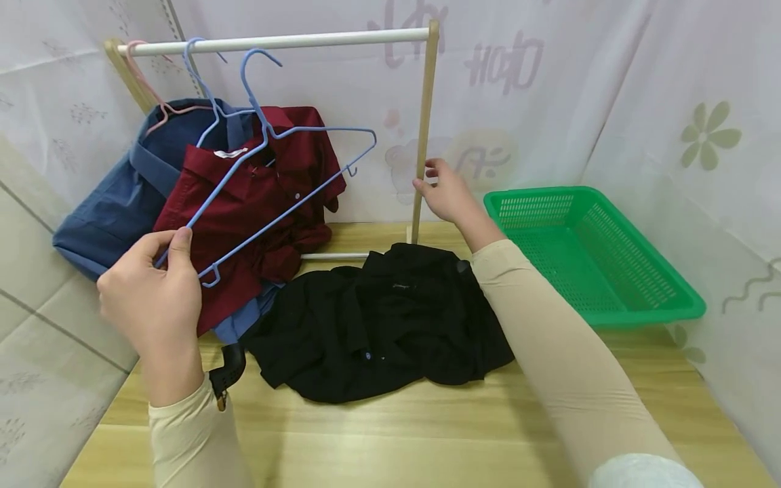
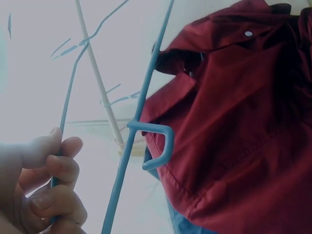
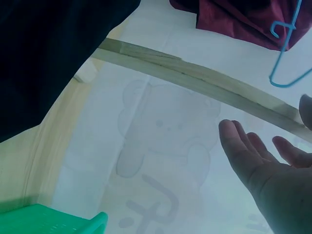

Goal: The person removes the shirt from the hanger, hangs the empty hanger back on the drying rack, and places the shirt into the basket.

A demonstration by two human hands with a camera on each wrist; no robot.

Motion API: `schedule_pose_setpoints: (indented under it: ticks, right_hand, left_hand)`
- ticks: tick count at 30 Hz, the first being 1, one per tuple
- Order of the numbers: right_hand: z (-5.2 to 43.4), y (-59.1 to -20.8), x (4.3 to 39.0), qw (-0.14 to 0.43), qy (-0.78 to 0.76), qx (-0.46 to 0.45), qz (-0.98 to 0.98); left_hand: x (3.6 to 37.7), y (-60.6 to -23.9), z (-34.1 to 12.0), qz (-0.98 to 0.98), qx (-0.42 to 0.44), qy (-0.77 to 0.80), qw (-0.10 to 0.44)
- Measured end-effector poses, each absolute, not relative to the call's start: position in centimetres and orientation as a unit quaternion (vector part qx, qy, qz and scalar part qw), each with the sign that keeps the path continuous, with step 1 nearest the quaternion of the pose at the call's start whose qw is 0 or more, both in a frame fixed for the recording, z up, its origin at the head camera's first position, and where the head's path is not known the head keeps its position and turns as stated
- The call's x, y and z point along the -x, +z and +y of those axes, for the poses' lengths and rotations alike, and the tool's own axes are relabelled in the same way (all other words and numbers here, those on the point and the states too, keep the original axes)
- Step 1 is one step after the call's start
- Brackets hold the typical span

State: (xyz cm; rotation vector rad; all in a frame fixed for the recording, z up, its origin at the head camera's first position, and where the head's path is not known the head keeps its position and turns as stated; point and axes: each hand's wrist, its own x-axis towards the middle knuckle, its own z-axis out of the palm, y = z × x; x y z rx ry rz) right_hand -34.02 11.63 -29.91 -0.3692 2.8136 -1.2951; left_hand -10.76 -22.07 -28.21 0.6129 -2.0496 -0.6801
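1. On the wooden table [image 1: 390, 434] stands a small rack [image 1: 424, 135], with wooden posts and a white round bar on top. The bar is high enough that shirts can hang free.
2. Beside the rack, on the right, lies a green basket [image 1: 610, 271] of plastic mesh, shallow and rectangular.
3. In front of the rack a black shirt [image 1: 378, 318] lies crumpled and soft on the table, not on any hanger.
4. On the bar a blue shirt [image 1: 116, 196] and a red shirt [image 1: 256, 196] hang; the red one has small buttons.
5. An empty blue hanger [image 1: 287, 169], thin and smooth, hooks over the bar and is tilted in front of the red shirt.
6. The left hand [image 1: 152, 291] pinches its lower corner with curled fingers [image 2: 58, 195], perhaps to lift it off.
7. The right hand [image 1: 448, 193], fingers spread, touches the right post, probably to steady the rack.
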Motion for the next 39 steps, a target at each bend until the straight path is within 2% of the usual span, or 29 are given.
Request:
schedule_pose_setpoints:
  ticks: [9, 21, 30, 39]
  right_hand:
    - [10.8, -29.6, 34.1, -0.023, -0.435, 0.128, 0.891]
    - [11.1, -32.8, 35.0, -0.07, -0.445, 0.145, 0.881]
    - [11.4, -32.5, 35.7, -0.107, -0.454, 0.159, 0.87]
    - [11.3, -33.2, 35.5, -0.133, -0.45, 0.155, 0.869]
  left_hand:
    - [11.4, -27.4, -21.2, -0.815, -0.227, -0.284, 0.45]
    - [12.6, -26.3, -20.6, -0.813, -0.225, -0.284, 0.455]
    - [14.9, -24.9, -20.6, -0.818, -0.257, -0.287, 0.427]
    - [16.0, -25.5, -20.3, -0.837, -0.239, -0.301, 0.391]
